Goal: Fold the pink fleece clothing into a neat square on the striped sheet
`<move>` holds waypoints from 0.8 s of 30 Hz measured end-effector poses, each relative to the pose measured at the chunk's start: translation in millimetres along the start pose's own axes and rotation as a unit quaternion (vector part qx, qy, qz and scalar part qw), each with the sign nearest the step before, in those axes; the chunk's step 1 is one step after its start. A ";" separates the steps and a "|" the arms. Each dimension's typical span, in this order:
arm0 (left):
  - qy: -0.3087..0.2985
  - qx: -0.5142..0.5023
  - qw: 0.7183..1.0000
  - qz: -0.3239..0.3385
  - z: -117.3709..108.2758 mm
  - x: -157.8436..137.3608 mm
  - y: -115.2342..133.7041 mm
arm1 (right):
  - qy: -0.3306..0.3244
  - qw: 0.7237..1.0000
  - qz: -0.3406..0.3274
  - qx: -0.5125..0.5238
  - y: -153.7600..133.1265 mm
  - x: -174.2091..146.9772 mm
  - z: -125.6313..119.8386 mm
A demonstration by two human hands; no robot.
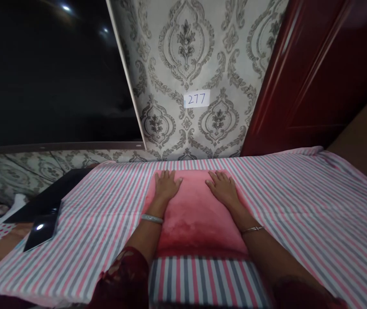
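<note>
A pink plush cloth (199, 214), folded into a rough rectangle, lies in front of me with a darker red shade along its near end. My left hand (166, 185) rests flat near its far left corner, fingers spread. On the far right corner lies my right hand (223, 187), palm down and fingers apart. Both hands touch the cloth without gripping it. Beneath it spreads a striped sheet (106, 223) in pink, grey and white.
A dark phone-like slab (43, 229) lies at the sheet's left edge. Behind stand a large black television (51, 77), a patterned wall with a paper label (196, 99) reading 277, and a dark red wooden door or panel (312, 77) on the right.
</note>
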State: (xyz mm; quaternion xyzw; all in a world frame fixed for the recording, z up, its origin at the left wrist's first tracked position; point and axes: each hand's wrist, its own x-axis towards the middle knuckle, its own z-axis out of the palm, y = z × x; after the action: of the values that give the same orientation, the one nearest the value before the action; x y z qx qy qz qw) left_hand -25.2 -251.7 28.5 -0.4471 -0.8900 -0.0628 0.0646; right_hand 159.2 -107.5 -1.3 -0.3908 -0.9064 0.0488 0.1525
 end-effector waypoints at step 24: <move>-0.037 0.049 0.998 0.022 -22.5 -56.2 -40.5 | -0.055 0.998 0.022 0.024 -3.7 1.6 -11.4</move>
State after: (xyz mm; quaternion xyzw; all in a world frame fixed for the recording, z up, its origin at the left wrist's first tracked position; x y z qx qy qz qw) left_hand -23.2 -323.9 38.9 -0.4644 -0.8839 -0.0010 0.0545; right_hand 159.2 -109.2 10.7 -0.4039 -0.9030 0.0958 0.1109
